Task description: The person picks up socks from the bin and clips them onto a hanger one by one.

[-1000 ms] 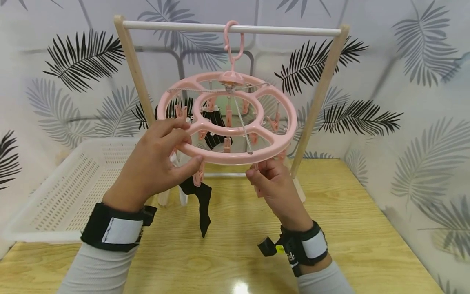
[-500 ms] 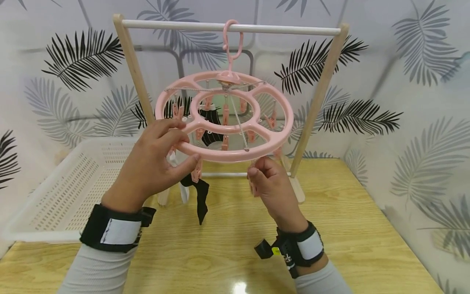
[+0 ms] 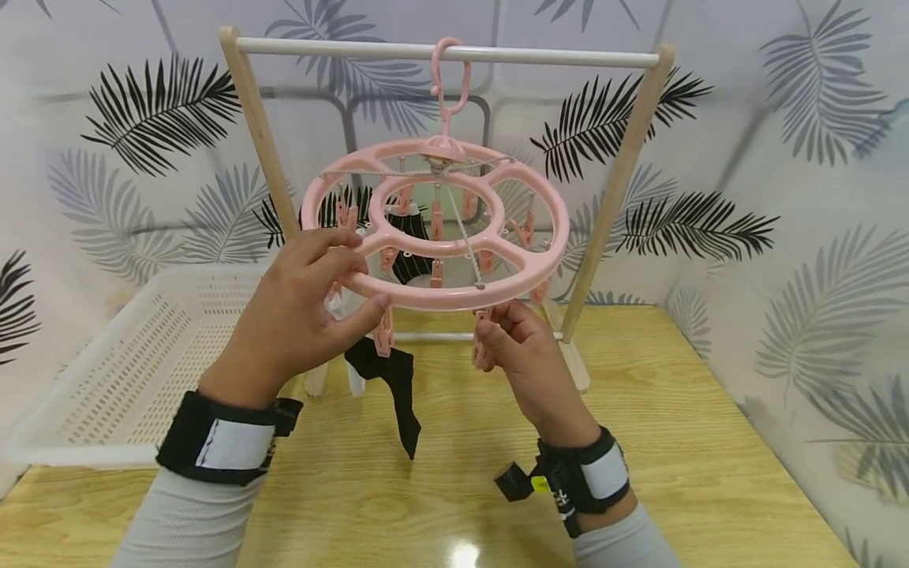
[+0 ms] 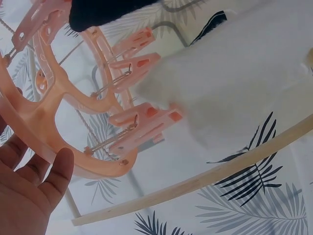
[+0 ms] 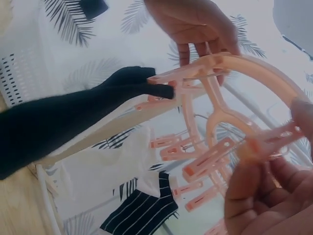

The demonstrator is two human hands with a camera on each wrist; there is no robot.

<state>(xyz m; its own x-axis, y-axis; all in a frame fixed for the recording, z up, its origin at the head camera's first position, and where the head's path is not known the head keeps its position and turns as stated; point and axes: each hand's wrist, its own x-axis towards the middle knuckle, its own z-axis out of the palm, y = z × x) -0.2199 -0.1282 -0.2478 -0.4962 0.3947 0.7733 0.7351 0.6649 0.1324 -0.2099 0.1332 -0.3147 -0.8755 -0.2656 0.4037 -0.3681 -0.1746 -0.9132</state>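
A round pink clip hanger (image 3: 440,297) hangs by its hook from the rack's white bar. My left hand (image 3: 294,312) grips the rim at its near left, thumb below and fingers over the top. Under the near right of the rim, my right hand (image 3: 529,359) pinches a pink clothespin (image 3: 481,339) that has no cloth in it. A black sock (image 5: 73,110) dangles from a clothespin beside the left hand. In the left wrist view, pink clothespins hold a white cloth piece (image 4: 234,83). Behind hangs a black striped sock (image 5: 142,208).
The wooden rack (image 3: 618,197) with its white top bar (image 3: 341,49) stands at the back of the table (image 3: 440,473). A white perforated basket (image 3: 78,454) is at the left. Several other pink clothespins hang inside the ring. A leaf-patterned backdrop lies behind.
The ring has shifted slightly left, and the black sock has swung left and back right. My right fingers have shifted on the clothespin, which now faces the camera more fully. The left grip holds.
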